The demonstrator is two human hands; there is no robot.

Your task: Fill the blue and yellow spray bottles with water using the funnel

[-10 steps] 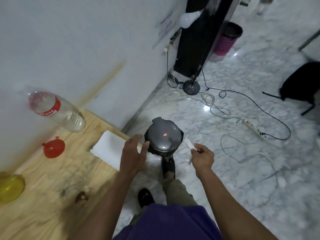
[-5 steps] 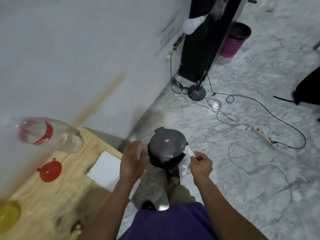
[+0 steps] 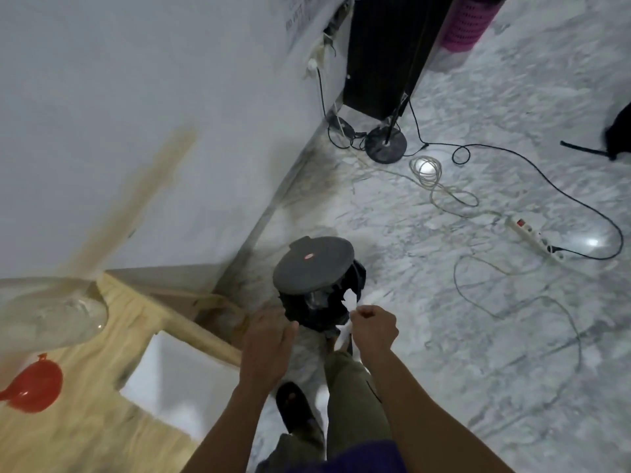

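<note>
A red funnel (image 3: 32, 390) lies on the wooden table (image 3: 85, 438) at the lower left. Above it a clear plastic water bottle (image 3: 51, 319) shows blurred. No spray bottle is in view. My right hand (image 3: 374, 327) pinches a crumpled white tissue (image 3: 348, 331) beside the black bag of a pedal bin (image 3: 321, 302), whose grey lid (image 3: 312, 264) stands raised. My left hand (image 3: 269, 349) hovers with relaxed fingers by the bin's left side and holds nothing.
A white sheet (image 3: 181, 380) lies at the table's corner. On the marble floor lie cables, a power strip (image 3: 532, 237) and a lamp stand base (image 3: 386, 145). A black cabinet (image 3: 382, 52) and pink basket (image 3: 467, 22) stand farther back. My sandalled foot (image 3: 297, 407) is below the bin.
The bin lid has lifted and shows the black bag. My right hand has brought the tissue to the bin's opening. The view swung right, and the yellow bottle left the frame.
</note>
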